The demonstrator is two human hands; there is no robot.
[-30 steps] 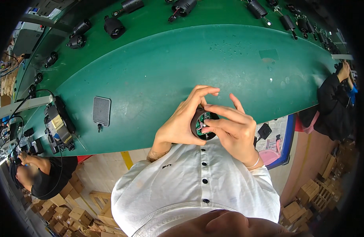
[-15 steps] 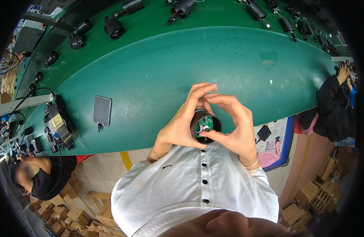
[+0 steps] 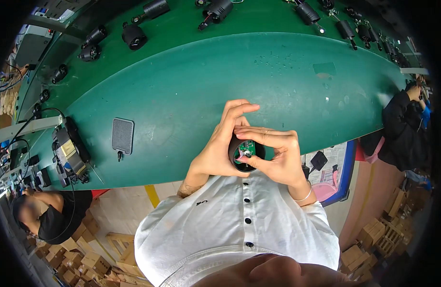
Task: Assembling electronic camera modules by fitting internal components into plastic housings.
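A black cylindrical housing (image 3: 231, 154), its open end facing me, is held just above the bench's near edge, in front of my shirt. Inside it sits a green circuit board (image 3: 248, 146) with small parts and what looks like a pinkish wire. My left hand (image 3: 212, 152) is wrapped round the housing's left side, its index finger extended past the far side. My right hand (image 3: 285, 160) is closed at the right side: the fingers bend over the far rim, and the thumb reaches into the opening against the board. The fingers hide part of the housing.
On the green bench (image 3: 182, 115) lies a grey mesh-faced pad (image 3: 122, 136). Several black cylindrical assemblies (image 3: 134, 36) rest on the darker green strip beyond. Left stands a device with cables (image 3: 69, 148); right, a blue-edged tray (image 3: 346, 179). People work at both sides.
My right fingers have come down and in, from arched above the housing to bent over its far rim. The thumb stays in the opening. Assemblies on the far strip have shifted slightly left.
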